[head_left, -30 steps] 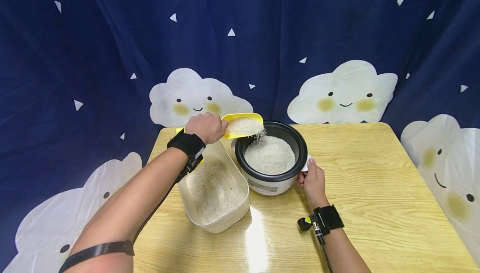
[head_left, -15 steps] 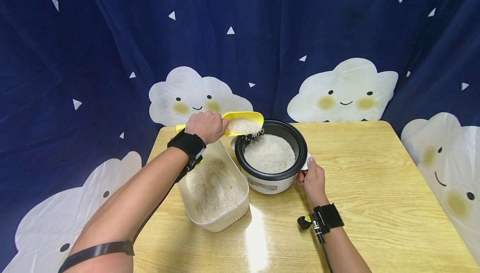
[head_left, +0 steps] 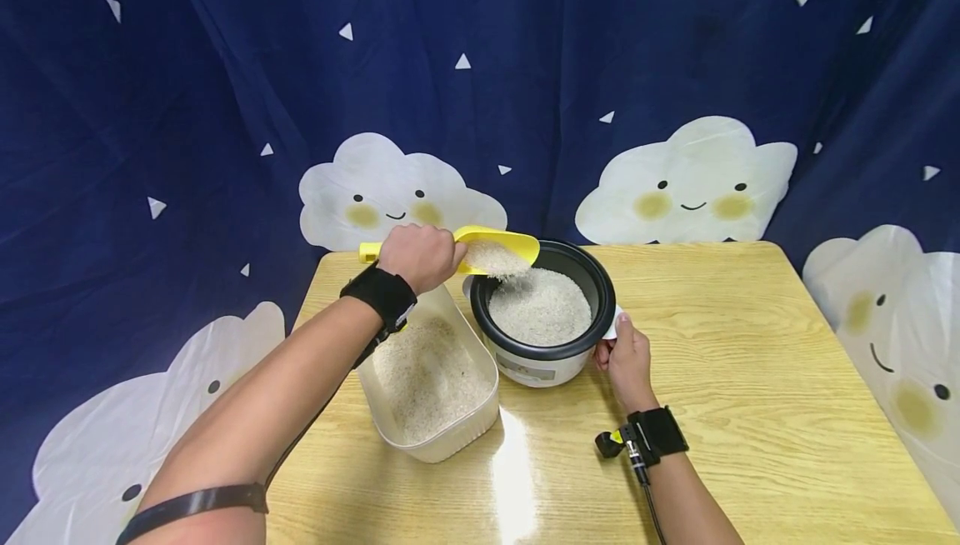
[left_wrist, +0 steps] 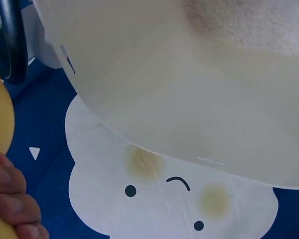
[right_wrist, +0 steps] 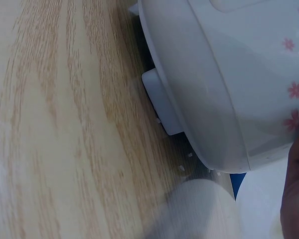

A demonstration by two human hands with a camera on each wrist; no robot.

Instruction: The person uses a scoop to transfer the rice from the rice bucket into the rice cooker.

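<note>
My left hand point(head_left: 422, 257) grips the handle of a yellow scoop point(head_left: 517, 242), which is tilted over the left rim of a rice cooker point(head_left: 538, 374). Rice point(head_left: 495, 259) lies in the scoop and spills off its lip into the black inner pot. Inside the pot is a wide bed of rice point(head_left: 540, 307). My right hand point(head_left: 628, 362) holds the cooker's white side handle point(head_left: 614, 322). In the left wrist view, curled fingers point(left_wrist: 12, 201) wrap the yellow handle. The right wrist view shows the cooker's white body point(right_wrist: 209, 79) with pink flowers, and part of the hand at the right edge.
A cream rice bin point(head_left: 487, 412) with rice in it stands left of the cooker, under my left forearm. Both sit on a wooden table point(head_left: 720, 345). A few loose grains point(right_wrist: 181, 168) lie beside the cooker's base. A dark blue curtain point(head_left: 540, 95) hangs behind.
The scoop and my left hand have shifted slightly right, farther over the pot, and rice keeps falling from the lip. My right hand stays at the cooker's handle.
</note>
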